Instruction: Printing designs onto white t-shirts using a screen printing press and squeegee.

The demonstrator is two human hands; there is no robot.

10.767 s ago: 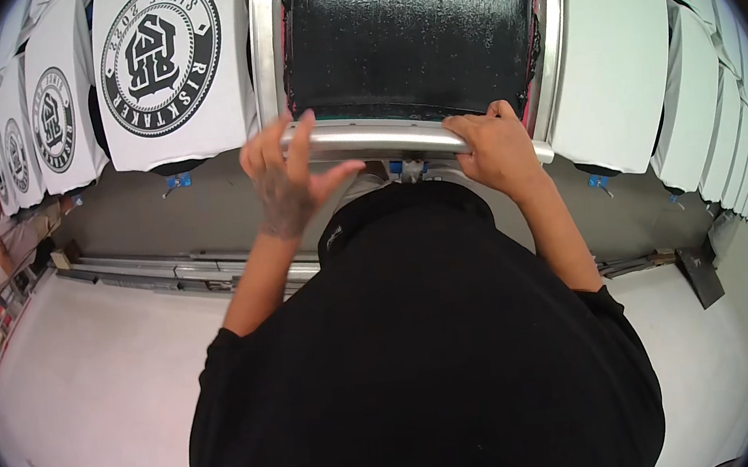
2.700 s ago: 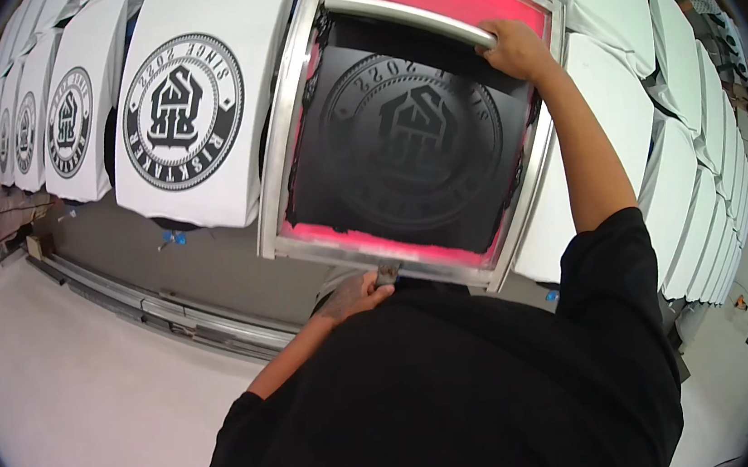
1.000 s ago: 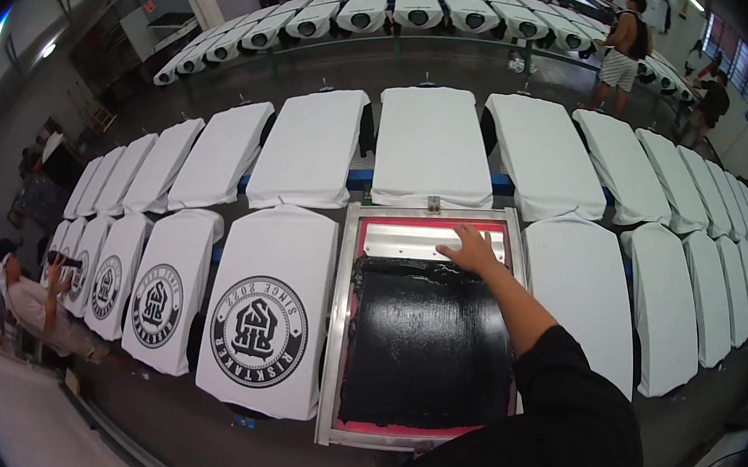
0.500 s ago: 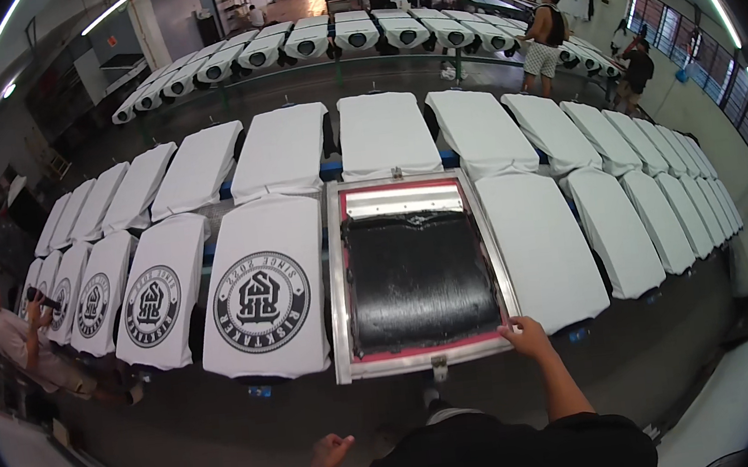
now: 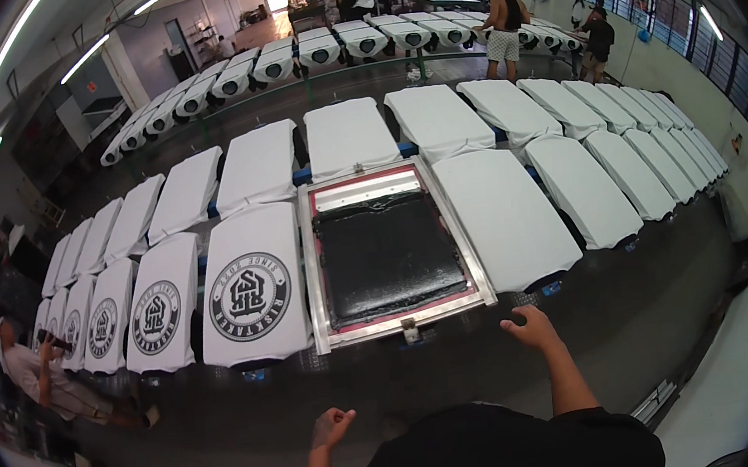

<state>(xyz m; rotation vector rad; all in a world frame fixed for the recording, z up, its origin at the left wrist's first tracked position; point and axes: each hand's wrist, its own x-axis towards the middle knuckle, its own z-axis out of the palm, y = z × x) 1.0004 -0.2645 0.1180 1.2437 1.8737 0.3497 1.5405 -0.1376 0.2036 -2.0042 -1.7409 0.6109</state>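
A screen-printing frame (image 5: 456, 225) with silvery bars lies over a white shirt position in the near row. Its mesh carries a wide patch of black ink (image 5: 390, 259), with a silvery band (image 5: 365, 190) across the far end. My right hand (image 5: 534, 329) hovers just off the frame's near right corner, thumb and forefinger apart, holding nothing. Lower down, my left hand (image 5: 331, 428) hangs in front of my body with curled fingers and nothing visible in it. Left of the frame lies a white shirt (image 5: 243, 234) with a round black print; a plain white shirt (image 5: 504, 211) lies on the right.
Two long rows of shirt boards curve away to both sides. More shirts with the print (image 5: 157, 315) lie at left, where a person (image 5: 51, 372) holds a dark device. Behind is another row of shirts (image 5: 318, 48), with several people near it.
My right hand has come off the frame's near right corner and its fingers have parted. My view has turned slightly right. The left hand keeps nearly the same pose.
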